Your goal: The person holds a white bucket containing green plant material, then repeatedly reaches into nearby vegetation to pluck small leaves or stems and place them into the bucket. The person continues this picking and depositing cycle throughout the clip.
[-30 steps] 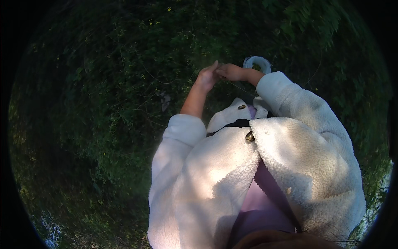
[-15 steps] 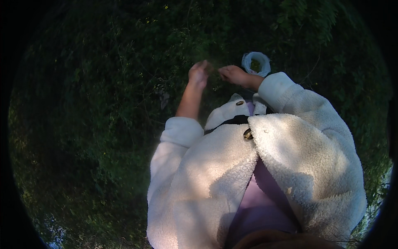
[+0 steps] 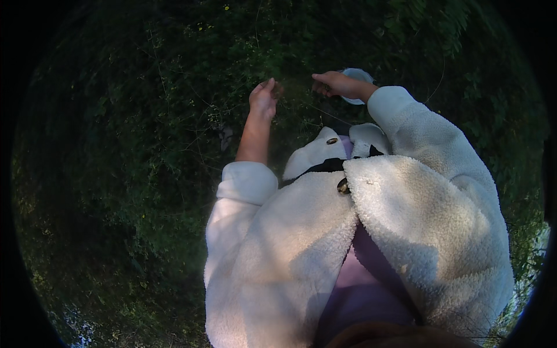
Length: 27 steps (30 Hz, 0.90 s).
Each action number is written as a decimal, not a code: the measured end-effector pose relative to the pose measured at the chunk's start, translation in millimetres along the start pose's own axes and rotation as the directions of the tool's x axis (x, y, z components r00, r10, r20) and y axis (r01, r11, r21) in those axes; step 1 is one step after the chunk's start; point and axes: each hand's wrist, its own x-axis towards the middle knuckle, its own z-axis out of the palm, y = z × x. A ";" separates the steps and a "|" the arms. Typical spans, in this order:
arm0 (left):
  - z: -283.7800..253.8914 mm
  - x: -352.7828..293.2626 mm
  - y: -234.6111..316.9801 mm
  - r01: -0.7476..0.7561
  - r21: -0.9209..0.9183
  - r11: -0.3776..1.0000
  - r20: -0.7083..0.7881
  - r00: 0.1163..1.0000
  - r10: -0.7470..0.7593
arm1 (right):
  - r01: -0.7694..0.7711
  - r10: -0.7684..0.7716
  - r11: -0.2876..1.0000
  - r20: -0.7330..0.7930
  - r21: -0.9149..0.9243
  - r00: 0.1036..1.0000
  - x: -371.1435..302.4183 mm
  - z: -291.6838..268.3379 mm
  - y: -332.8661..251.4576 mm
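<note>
Low green plants lie in shade beneath both of my hands. My left hand hangs over them with its fingers curled in and the thumb on top; whatever it may grip is too small to make out. To its right, my right hand points left, fingers bent together, and anything in them is also unclear. My right hand and wrist pass in front of a round container with a pale bluish-white rim, hiding much of its opening. A gap of plants separates the two hands.
Thin stems rise among the plants on the left, with small yellow flowers at the far edge. A greyish patch lies left of my left forearm. My fleecy cream jacket fills the near part.
My hands have drawn apart: the left has shifted to the left, the right slightly away from me. My right hand and wrist now cover more of the container's opening.
</note>
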 end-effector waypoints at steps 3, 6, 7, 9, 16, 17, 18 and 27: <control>1.8 1.5 -2.2 0.009 0.012 1.000 0.013 1.000 -0.010 | -0.099 0.112 0.963 0.039 -0.249 0.993 14.1 22.0 -4.8; 3.9 2.2 -5.1 0.019 0.025 1.000 0.028 0.999 -0.020 | -0.047 0.124 0.890 0.141 -0.454 0.982 18.1 38.9 -6.8; 4.5 1.3 -5.9 0.025 0.028 0.999 0.031 0.999 -0.026 | 0.022 0.065 0.898 0.183 -0.438 0.981 16.8 42.5 -6.6; 5.5 -2.8 -7.2 0.003 0.024 1.000 0.032 0.999 -0.004 | 0.081 -0.001 0.914 0.199 -0.397 0.980 12.5 47.2 -6.0; 4.6 -35.5 -8.6 0.296 0.253 0.921 0.204 0.914 -0.350 | 0.228 -0.217 0.959 0.084 -0.168 0.973 0.3 53.9 -4.2; 4.6 -38.7 -8.0 0.223 0.236 0.946 0.250 0.927 -0.281 | 0.244 -0.231 0.950 0.087 -0.195 0.969 -1.0 53.6 -3.9; 5.0 -40.9 -7.0 0.141 0.212 0.967 0.312 0.928 -0.203 | 0.270 -0.257 0.938 0.088 -0.218 0.962 -2.3 53.4 -3.6; 25.3 -50.6 -3.6 -0.227 0.256 0.939 0.126 0.971 0.201 | 0.134 -0.136 0.986 0.014 0.104 0.991 -22.4 45.5 -3.7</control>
